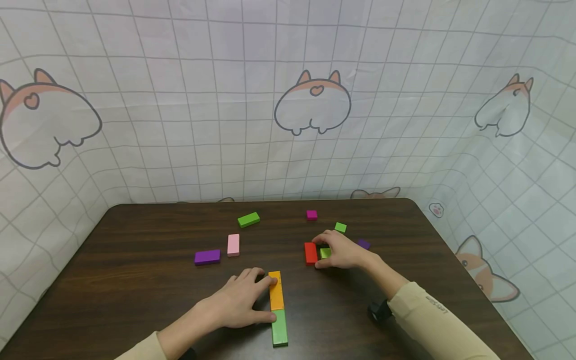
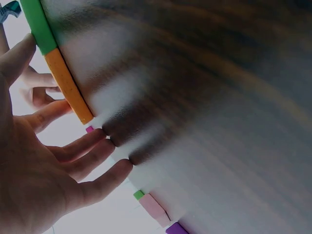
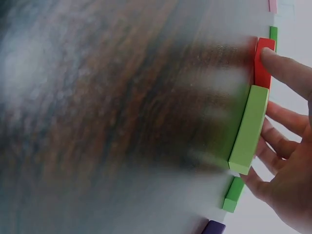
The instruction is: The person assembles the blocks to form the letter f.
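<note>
An orange block (image 1: 276,290) and a green block (image 1: 279,327) lie end to end in a line on the dark table. My left hand (image 1: 234,302) is beside them, its index finger touching the orange block and its thumb at the green one; the other fingers are spread on the table. My right hand (image 1: 344,250) pinches a red block (image 1: 310,254) between thumb and index finger at its two ends. Under that palm a light green block (image 1: 325,253) is partly covered; the right wrist view shows this light green block (image 3: 251,126) close against the red block (image 3: 263,70).
Left of centre lie a purple block (image 1: 207,257), a pink block (image 1: 233,245) and a green block (image 1: 249,220). A magenta block (image 1: 312,215) is near the back edge. Beyond my right hand are a small green block (image 1: 340,227) and a dark purple block (image 1: 363,244).
</note>
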A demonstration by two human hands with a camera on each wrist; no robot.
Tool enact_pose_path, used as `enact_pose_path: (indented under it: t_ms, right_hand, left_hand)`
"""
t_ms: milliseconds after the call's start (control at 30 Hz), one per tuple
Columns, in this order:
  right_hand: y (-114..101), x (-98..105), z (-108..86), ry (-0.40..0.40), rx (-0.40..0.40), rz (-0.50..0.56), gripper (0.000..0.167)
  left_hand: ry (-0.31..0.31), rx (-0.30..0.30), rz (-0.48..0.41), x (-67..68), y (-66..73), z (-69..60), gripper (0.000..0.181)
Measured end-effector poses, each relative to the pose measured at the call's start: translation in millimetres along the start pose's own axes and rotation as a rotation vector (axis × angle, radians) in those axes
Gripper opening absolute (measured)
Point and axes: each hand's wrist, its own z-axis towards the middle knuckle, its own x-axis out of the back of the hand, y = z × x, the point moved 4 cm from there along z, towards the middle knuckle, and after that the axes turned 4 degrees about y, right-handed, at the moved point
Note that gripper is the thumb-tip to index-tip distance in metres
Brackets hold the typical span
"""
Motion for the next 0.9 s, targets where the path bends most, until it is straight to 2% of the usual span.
enact_pose_path:
  t_ms: [300,500,700,900]
  right_hand:
    - [-0.8,1.6,2.6,0.034,0.019,0.005,0.054]
    - [-3.0,4.4,4.5,0.032,0.006,0.043,0.057]
    - [-11.5,6.4,10.9,0.031,-0.003,0.028,0.058]
    - [-24.9,7.9,17.4,0.032,0.021,0.024,0.059]
  left_hand:
    - [-0.002,0.005,-0.004,-0.9,-1.4,0.4,0.078]
    - [-0.005,0.003,-0.002,-0.8,-1.9,1.2,0.078]
    - [-0.009,0.007,-0.005,-0.4,-1.5,1.3,0.078]
    - [-0.009,0.010,-0.006,0.4,-1.2,1.4,0.078]
